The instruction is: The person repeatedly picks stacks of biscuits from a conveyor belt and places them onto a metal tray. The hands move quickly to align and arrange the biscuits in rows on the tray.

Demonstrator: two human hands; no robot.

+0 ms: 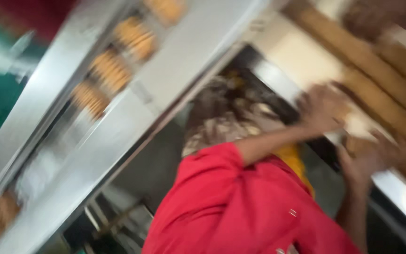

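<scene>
A long steel conveyor (85, 155) slants across the blurred view, carrying stacks of round biscuits (111, 70). A co-worker in a red shirt (240, 207) reaches both hands (323, 108) to long rows of biscuits (377, 94) on a steel surface (400, 195) at right. The wearer's own hands are out of view, so their fingers cannot be judged.

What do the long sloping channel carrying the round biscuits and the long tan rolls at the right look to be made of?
The long grey channel looks like bare brushed metal, likely steel: pale, with streaky glare. The long tan rolls look matt and dull brown, perhaps stacked biscuits or wrapped paper; blur leaves that open. A co-worker's hands reach to them.
</scene>
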